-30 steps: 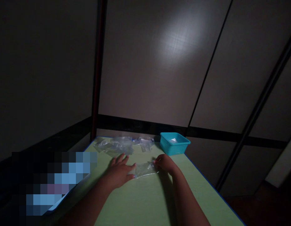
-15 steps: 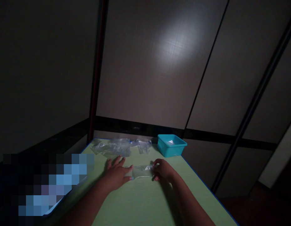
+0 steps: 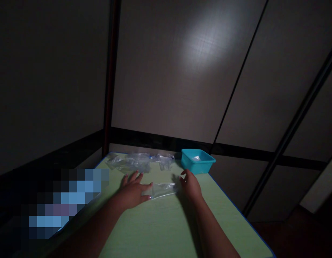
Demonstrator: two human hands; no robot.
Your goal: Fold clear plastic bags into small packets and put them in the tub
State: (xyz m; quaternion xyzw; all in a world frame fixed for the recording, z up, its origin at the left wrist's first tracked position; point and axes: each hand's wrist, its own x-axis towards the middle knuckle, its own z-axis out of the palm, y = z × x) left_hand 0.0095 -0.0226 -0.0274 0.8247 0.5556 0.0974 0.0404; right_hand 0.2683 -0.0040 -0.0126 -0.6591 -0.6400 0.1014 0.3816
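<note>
1. We see the left hand point(image 3: 132, 193) spread, thumb and a finger at the left end of a clear plastic bag point(image 3: 164, 190), lower centre of the frame.
2. Right hand point(image 3: 192, 186) loosely curled, fingertips parted, just beside the bag's right end; we can't tell if it touches.
3. Bag lies on the green tabletop point(image 3: 147, 229).
4. Behind: more crumpled bags point(image 3: 137, 163), left of a turquoise bin point(image 3: 197, 168).
</note>
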